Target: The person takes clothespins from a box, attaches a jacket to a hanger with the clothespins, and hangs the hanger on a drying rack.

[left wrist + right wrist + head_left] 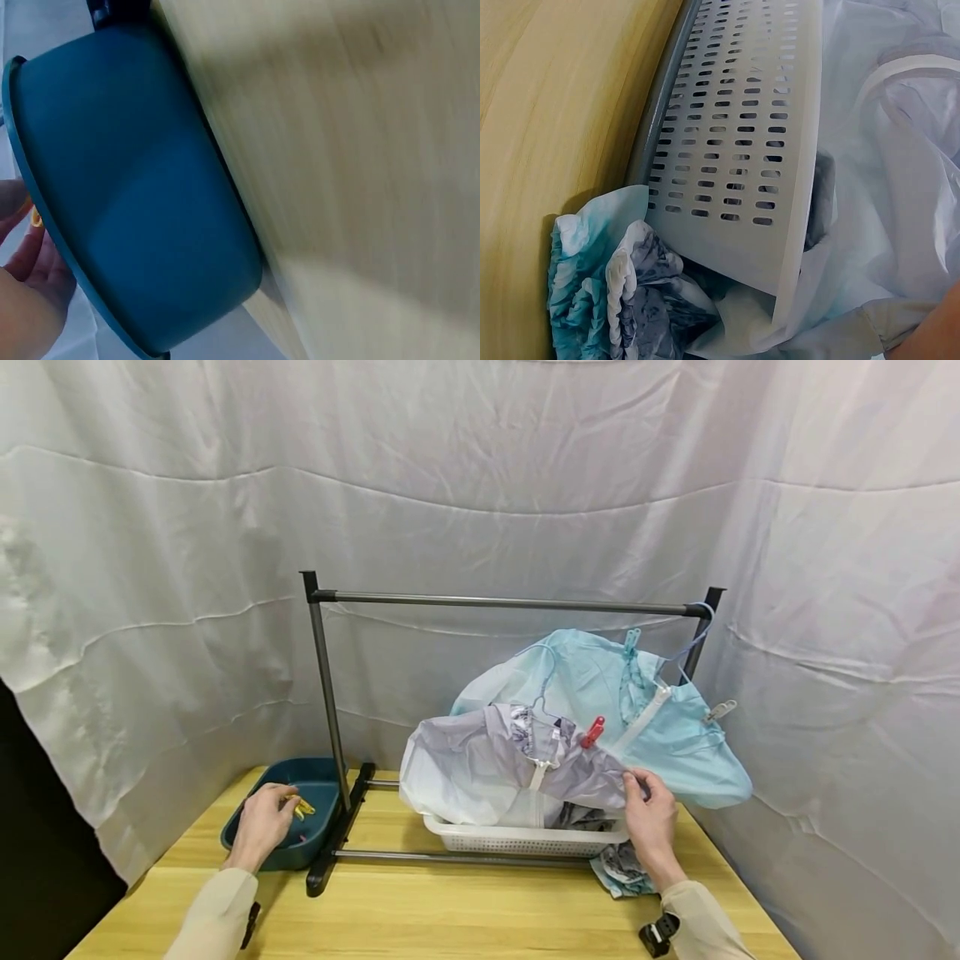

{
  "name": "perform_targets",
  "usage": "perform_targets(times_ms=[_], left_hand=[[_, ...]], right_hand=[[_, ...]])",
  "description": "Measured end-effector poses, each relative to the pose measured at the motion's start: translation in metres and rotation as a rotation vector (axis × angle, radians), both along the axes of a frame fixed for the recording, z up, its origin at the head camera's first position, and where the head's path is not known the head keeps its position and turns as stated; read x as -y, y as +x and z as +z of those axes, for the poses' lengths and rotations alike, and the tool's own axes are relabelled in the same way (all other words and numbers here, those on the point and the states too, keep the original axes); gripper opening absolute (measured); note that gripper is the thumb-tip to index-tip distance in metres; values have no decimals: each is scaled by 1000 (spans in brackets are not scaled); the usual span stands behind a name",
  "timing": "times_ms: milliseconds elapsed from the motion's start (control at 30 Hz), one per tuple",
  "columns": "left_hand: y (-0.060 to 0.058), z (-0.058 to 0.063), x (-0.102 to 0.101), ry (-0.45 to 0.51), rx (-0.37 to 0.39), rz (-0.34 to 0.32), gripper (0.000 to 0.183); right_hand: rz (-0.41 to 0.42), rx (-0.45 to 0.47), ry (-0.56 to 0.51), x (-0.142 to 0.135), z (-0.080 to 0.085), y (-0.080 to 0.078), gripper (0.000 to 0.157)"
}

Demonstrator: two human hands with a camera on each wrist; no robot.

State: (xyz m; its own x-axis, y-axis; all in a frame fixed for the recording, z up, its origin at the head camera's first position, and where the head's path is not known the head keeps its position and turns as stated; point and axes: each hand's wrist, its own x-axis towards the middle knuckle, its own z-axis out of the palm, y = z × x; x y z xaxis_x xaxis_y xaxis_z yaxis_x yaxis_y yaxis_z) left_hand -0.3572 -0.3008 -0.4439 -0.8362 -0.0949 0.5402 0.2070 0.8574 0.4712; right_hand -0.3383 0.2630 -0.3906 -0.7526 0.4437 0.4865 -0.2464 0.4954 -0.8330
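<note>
My left hand (264,822) is over the teal basin (150,195), pinching a yellow clothespin (303,809) between thumb and fingers. With my right hand (651,817) I pinch the edge of a pale lavender and white garment (472,760). That garment is on a light-blue hanger (552,670), and a red clothespin (592,732) is clipped to its shoulder. It drapes over a white perforated basket (727,150). In the right wrist view, only part of my hand shows in the lower right corner.
A metal rack (495,601) spans the table (465,914). From its right end hangs a light-blue garment (577,668) with a teal clothespin (632,639) and a white one (722,710). Crumpled teal and grey cloth (660,300) spills beside the basket.
</note>
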Motion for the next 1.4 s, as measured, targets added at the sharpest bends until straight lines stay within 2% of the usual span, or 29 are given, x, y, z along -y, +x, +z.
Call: perform_targets(times_ms=[300, 500, 600, 733, 1000, 1200, 1400], left_hand=[[0, 6, -11, 34, -176, -22, 15], [-2, 17, -23, 56, -259, -82, 15], [-2, 23, -31, 81, -266, -116, 15], [-2, 29, -41, 99, -256, -131, 17], [-4, 34, -60, 166, -246, -174, 16], [-8, 39, -79, 252, -258, -158, 14], [-14, 43, -98, 366, -244, -142, 14]], right_hand=[[1, -3, -9, -3, -1, -1, 31], [5, -8, -17, -4, 2, -1, 32], [9, -9, -14, -4, 2, 1, 32], [8, -6, -9, -4, 2, 2, 32], [2, -10, -12, -3, 1, 2, 31], [44, -1, -30, -1, -1, 2, 33], [47, -11, -38, -3, -1, 2, 34]])
